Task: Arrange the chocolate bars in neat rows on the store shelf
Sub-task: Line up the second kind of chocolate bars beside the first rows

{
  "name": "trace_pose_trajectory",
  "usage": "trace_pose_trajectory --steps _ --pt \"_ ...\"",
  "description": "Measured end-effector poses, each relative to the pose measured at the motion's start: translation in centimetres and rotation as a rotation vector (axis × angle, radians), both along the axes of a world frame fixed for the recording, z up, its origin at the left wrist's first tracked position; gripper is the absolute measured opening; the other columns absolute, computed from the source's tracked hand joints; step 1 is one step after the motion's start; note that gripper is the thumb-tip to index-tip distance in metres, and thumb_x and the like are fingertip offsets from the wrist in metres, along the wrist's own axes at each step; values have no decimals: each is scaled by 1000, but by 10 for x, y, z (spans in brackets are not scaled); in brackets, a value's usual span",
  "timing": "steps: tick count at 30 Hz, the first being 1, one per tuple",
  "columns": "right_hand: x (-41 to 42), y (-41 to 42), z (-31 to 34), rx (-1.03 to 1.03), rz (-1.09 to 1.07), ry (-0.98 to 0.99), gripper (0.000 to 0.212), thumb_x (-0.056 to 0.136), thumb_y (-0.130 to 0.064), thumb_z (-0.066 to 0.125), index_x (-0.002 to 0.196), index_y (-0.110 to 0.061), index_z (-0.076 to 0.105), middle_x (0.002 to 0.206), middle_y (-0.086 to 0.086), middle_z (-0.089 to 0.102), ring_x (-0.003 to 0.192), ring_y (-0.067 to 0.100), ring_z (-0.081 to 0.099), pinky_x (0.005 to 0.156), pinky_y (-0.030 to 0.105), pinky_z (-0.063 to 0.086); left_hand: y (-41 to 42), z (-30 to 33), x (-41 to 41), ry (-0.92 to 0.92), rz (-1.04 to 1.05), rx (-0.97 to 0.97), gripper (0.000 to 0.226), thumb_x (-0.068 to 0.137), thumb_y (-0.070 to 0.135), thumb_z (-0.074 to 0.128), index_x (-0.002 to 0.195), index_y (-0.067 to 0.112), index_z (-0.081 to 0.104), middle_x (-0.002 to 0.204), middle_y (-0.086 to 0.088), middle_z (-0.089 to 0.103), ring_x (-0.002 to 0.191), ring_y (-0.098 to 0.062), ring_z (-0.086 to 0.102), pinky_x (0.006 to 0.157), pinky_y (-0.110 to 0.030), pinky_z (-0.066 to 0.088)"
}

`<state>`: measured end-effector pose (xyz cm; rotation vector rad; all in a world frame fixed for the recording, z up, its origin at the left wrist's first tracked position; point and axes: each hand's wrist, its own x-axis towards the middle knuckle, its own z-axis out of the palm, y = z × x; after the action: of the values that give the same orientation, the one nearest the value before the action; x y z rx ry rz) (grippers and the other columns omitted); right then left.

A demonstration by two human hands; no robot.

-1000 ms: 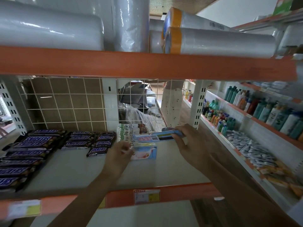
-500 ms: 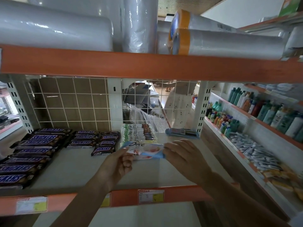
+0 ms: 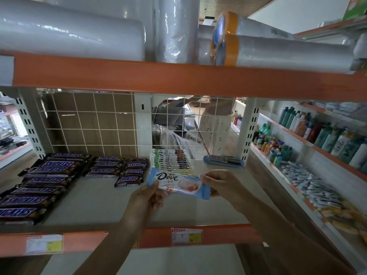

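Both hands pinch one Dove bar point(image 3: 178, 183) above the shelf point(image 3: 95, 207); left hand point(image 3: 148, 197) one end, right hand point(image 3: 218, 183) the other.

I see a pale shelf board point(image 3: 95, 207) with an orange front lip point(image 3: 228, 233) that bears two price labels point(image 3: 186, 236). At far left, Snickers bars point(image 3: 37, 187) lie in a column running from the back toward the near edge. Just right of them sits a second, shorter group of Snickers bars point(image 3: 119, 167) in two columns, near the back. Right of those, a fanned row of green-and-white bars point(image 3: 171, 160) lies against the wire grid back point(image 3: 89, 124). At far right, by the upright, a blue bar stack point(image 3: 223, 161) lies flat.
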<state>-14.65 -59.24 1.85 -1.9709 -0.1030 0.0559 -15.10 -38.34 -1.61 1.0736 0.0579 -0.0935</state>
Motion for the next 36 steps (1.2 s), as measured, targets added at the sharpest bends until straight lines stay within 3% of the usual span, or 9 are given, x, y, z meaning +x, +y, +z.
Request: trace_pose_trajectory --steps 8,12,18,21,24,27,31,33,36 --pt "7 0 -7 -134 -44 -104 16 91 -18 56 77 -14 62 83 7 65 83 20 65 63 22 51 8 -9 -7 -15 5 233 18 86 13 60 72 2 65 61 -8 65 50 -12 51 53 -23 46" --pt "6 1 -8 -169 -60 -131 18 92 -20 57 92 -5 67 83 6 65 75 13 62 60 18 49 13 -8 -8 -28 2 308 21 86 13 61 69 2 66 60 -7 64 52 -13 51 58 -27 45" --pt "-2 5 -7 216 -29 127 11 84 -18 66 94 -12 67 97 13 68 93 21 66 79 33 57 15 -11 -12 21 25 189 22 87 10 58 68 2 67 61 -8 66 49 -10 52 52 -21 48" --pt "-5 5 -12 195 -33 147 11 82 -10 69 93 -11 68 92 9 68 90 17 63 78 30 55 18 -11 -11 14 38 206 23 86 11 59 67 2 68 60 -7 66 48 -9 54 51 -19 50" --pt "-1 1 -16 100 -52 62 15 82 -10 68 97 -6 68 90 7 68 82 13 61 66 20 52 22 -8 -6 -46 20 470 22 85 11 63 65 4 68 54 -1 65 45 -5 54 51 -16 49" --pt "8 -5 -24 -244 -78 -178 16 80 -11 71 94 -5 69 90 6 68 80 13 62 63 21 49 29 -7 1 -120 -49 744 25 85 14 64 60 12 65 48 5 60 43 -4 51 47 -14 42" --pt "14 1 -43 -395 -64 -313 10 78 -14 73 86 -9 69 80 -5 65 77 12 65 65 25 53 35 -16 15 -319 -158 1465 23 91 33 56 81 17 69 61 9 54 56 -7 49 54 -17 33" --pt "17 3 -53 -429 -67 -351 8 78 -15 73 82 -10 68 80 -1 68 75 15 66 66 28 54 35 -18 20 -366 -172 1600 26 93 35 51 97 17 69 70 6 52 66 -9 49 55 -15 31" --pt "22 2 -64 -497 -28 -395 10 81 -20 71 83 -11 66 85 1 68 76 13 65 66 28 54 36 -22 29 -378 -132 1662 22 94 39 48 89 23 63 67 9 48 72 -12 49 55 -17 31"
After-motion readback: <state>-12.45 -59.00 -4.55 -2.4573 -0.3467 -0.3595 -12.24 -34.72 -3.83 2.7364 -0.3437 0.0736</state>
